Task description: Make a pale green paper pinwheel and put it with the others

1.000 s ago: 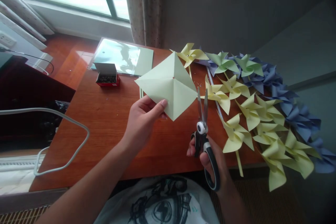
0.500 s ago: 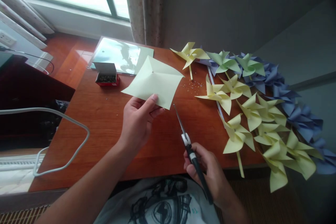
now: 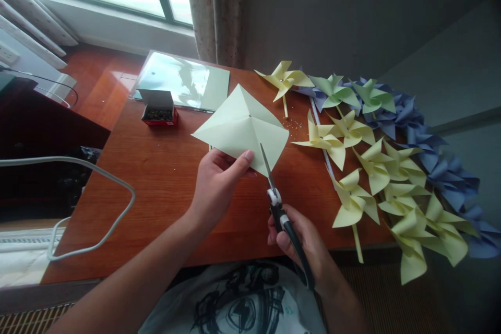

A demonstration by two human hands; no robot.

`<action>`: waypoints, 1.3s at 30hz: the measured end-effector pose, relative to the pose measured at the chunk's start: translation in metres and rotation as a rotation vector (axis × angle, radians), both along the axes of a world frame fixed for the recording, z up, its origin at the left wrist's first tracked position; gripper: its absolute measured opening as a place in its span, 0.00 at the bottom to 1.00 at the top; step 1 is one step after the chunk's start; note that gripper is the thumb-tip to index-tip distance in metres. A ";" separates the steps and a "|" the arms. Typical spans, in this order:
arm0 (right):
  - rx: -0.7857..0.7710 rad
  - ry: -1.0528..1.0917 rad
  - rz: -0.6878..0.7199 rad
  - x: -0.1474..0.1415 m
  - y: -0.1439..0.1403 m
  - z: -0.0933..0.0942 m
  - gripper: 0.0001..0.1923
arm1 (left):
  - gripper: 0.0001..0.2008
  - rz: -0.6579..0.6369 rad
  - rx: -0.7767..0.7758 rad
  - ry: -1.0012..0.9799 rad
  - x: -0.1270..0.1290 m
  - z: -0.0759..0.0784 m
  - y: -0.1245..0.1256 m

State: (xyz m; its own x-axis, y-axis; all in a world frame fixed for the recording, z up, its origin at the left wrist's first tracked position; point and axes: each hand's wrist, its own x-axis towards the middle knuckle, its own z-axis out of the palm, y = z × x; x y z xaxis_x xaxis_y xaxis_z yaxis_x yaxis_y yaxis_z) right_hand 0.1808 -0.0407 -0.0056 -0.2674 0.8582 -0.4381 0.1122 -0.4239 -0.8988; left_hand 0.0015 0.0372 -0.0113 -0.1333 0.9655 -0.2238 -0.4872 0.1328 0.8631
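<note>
A pale yellow-green square of paper (image 3: 230, 133), creased along its diagonals with a small mark at its centre, is held up above the table by my left hand (image 3: 219, 182). The thumb presses on top near the lower edge, and the other fingers are underneath. My right hand (image 3: 303, 237) grips scissors (image 3: 276, 201) with black handles and a white pivot. One blade lies over the paper at its near corner, pointing toward the centre; the other blade is hidden beneath the sheet.
Several yellow pinwheels (image 3: 354, 201), two green ones and a heap of blue ones (image 3: 452, 177) cover the table's right side. An opened small red box (image 3: 159, 115) of dark bits stands at left, before a glossy plastic sleeve (image 3: 176, 81). A white cable (image 3: 117, 180) loops over the left edge.
My left hand has shifted the paper slightly right and turned it. The scissors have opened and moved up, so their blades now straddle the paper's near corner.
</note>
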 end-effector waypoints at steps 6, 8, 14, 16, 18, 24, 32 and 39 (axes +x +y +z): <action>0.016 0.015 0.007 -0.001 0.000 -0.004 0.29 | 0.10 -0.006 0.013 0.021 0.000 0.001 0.000; 0.024 0.009 0.007 -0.001 0.001 -0.004 0.29 | 0.10 -0.018 0.008 0.022 0.000 0.001 -0.001; 0.021 0.002 0.049 0.001 0.003 0.001 0.29 | 0.09 -0.044 0.013 0.037 0.000 0.002 -0.001; 0.021 -0.001 0.050 0.001 0.004 0.001 0.29 | 0.09 -0.045 0.011 0.041 0.000 0.002 -0.002; 0.029 -0.007 0.035 0.000 0.004 0.000 0.29 | 0.09 -0.045 0.011 0.038 0.000 0.002 -0.002; 0.032 -0.021 0.007 -0.002 0.003 -0.002 0.29 | 0.10 -0.037 0.003 0.069 0.001 0.004 -0.002; 0.002 0.000 -0.027 -0.002 0.002 -0.005 0.28 | 0.10 -0.037 0.014 0.066 0.001 0.006 -0.001; -0.007 -0.018 -0.030 -0.002 0.001 -0.005 0.28 | 0.10 -0.028 0.014 0.057 0.001 0.005 -0.001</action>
State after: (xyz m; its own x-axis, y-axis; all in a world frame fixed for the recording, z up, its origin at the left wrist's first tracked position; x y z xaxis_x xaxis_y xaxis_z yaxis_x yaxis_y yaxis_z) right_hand 0.1786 -0.0395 -0.0106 -0.2336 0.8628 -0.4484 0.1151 -0.4334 -0.8938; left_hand 0.0027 0.0358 -0.0061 -0.1186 0.9720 -0.2029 -0.4336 0.1331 0.8912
